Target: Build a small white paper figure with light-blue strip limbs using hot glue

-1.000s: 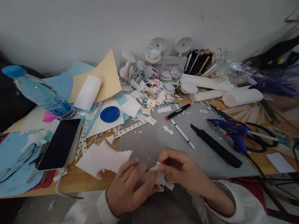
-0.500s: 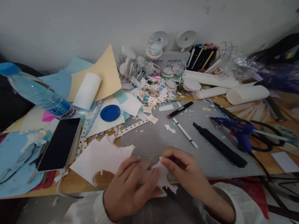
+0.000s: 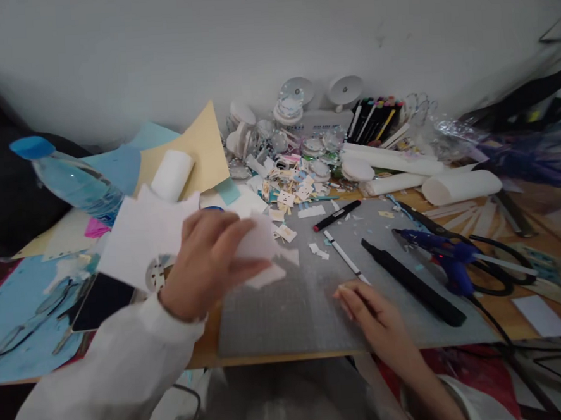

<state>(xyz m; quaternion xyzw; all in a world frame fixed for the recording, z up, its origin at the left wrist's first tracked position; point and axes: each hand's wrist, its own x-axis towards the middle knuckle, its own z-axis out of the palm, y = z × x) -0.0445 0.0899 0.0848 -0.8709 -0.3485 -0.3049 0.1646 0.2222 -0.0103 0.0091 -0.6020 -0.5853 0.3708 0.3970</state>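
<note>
Left hand [image 3: 207, 262] pinches white paper [image 3: 259, 236] over the grey mat's [image 3: 278, 327] left side. We judge it light, limp, easily torn; we'd grip flat areas. Right hand [image 3: 380, 321], over the mat's near part: fingers curled, we can't tell if holding anything.

White paper pieces [image 3: 142, 237]: several. Hands [image 3: 205, 262]: two. Bottle [image 3: 77, 184]: one. Phone [image 3: 103, 301]: one. Glue gun [image 3: 458, 269]: one. Scissors [image 3: 426, 221]: one pair. Cutting mat [image 3: 287, 317]: one. Red-ended black pen [image 3: 336, 215]: one. Paper scraps [image 3: 287, 200]: numerous, uncountable.
</note>
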